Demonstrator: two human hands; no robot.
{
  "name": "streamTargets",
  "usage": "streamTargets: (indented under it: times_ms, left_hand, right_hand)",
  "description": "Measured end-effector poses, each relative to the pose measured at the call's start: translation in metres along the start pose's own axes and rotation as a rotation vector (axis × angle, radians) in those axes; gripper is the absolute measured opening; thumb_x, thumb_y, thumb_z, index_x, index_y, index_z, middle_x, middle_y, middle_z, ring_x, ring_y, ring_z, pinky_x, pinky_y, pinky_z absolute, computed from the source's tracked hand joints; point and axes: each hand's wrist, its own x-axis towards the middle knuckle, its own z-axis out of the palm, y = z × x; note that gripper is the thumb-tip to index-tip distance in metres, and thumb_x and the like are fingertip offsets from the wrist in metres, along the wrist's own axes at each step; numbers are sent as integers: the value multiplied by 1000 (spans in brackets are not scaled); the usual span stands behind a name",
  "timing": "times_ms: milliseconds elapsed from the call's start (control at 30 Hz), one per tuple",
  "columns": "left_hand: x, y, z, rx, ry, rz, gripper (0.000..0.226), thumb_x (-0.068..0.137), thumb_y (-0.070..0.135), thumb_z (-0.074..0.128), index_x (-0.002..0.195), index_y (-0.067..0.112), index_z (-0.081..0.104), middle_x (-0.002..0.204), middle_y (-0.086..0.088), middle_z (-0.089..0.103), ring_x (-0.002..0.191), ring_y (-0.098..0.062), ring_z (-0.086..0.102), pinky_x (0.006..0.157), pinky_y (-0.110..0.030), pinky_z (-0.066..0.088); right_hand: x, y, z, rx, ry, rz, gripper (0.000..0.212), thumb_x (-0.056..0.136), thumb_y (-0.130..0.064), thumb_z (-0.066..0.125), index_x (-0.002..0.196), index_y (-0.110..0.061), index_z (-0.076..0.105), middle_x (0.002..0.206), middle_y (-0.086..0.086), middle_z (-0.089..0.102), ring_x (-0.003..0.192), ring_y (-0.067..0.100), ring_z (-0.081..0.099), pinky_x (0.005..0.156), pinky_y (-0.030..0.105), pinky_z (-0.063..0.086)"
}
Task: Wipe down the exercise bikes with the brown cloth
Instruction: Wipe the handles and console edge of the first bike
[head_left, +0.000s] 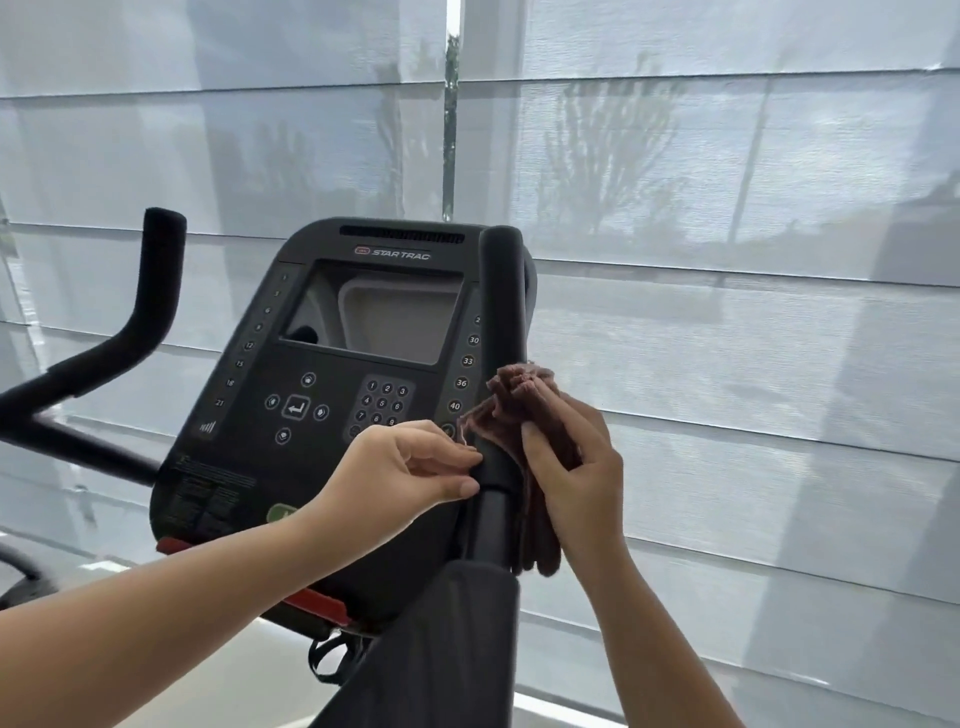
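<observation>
The exercise bike's black console (332, 374) with screen and keypad fills the middle of the view. Its right upright handlebar (501, 312) stands in front of the console's right edge. The brown cloth (519, 400) is bunched around that handlebar, with a fold hanging down behind it. My right hand (576, 467) grips the cloth from the right side of the bar. My left hand (410, 473) pinches an edge of the cloth at the bar's left side, thumb and fingers together.
The left handlebar (156, 291) curves up at the far left. White roller blinds (727, 260) cover the windows close behind the bike. A red strip (317, 603) and a strap loop (327, 657) sit under the console.
</observation>
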Motion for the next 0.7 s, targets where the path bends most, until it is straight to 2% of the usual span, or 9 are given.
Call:
streamTargets:
  times_ms: [67,167,267,333,467,600,700]
  left_hand:
    - [0,-2,0,-22,5,-2,21,63,-7,73,82,2,72,79,-8,65,74,-16,67,77,-22,54]
    - [0,-2,-1,-44,-1,-16,21,63,-5,72,83,2,72,80,-9,65,76,-16,67,77,-22,54]
    - [0,0,0,-36,-10,-15,21,64,-7,72,81,5,72,78,-6,64,72,-12,67,73,-18,53]
    - [1,0,-1,-33,-16,-16,21,64,-8,72,81,6,72,78,-6,65,71,-12,67,73,-19,53]
    - [1,-3,-2,-47,-19,-14,21,62,-4,74,79,9,73,75,2,66,71,-11,68,72,-18,53]
    - [2,-6,-2,-72,-9,8,21,57,8,75,77,11,73,72,5,67,72,-14,69,71,-18,53]
    - [3,-7,-4,-45,-13,27,24,53,15,75,77,12,74,73,4,68,73,-14,69,73,-19,53]
  right_hand:
    - [-14,1,2,40,46,11,35,82,0,63,111,-18,66,114,3,61,109,-4,53,93,9,39]
    - [14,-9,12,-7,101,-22,32,82,-2,63,112,-12,66,113,8,60,102,-10,52,88,4,38]
    - [74,-31,25,-28,63,-132,35,83,-1,61,118,-7,62,117,13,55,102,-7,51,94,16,43]
    - [96,-40,32,-20,62,-182,36,84,-2,61,120,-6,60,120,15,53,103,-10,50,96,15,42]
    - [60,-22,19,-91,-11,-115,40,83,-8,65,121,-17,59,123,7,51,109,-9,48,96,8,35]
    - [8,0,-1,-17,-29,-2,35,81,-4,65,114,-16,65,119,1,58,112,1,53,98,18,41]
    - [36,-17,16,-66,62,-67,34,81,-3,65,114,-13,65,117,6,58,101,-10,54,88,7,41]
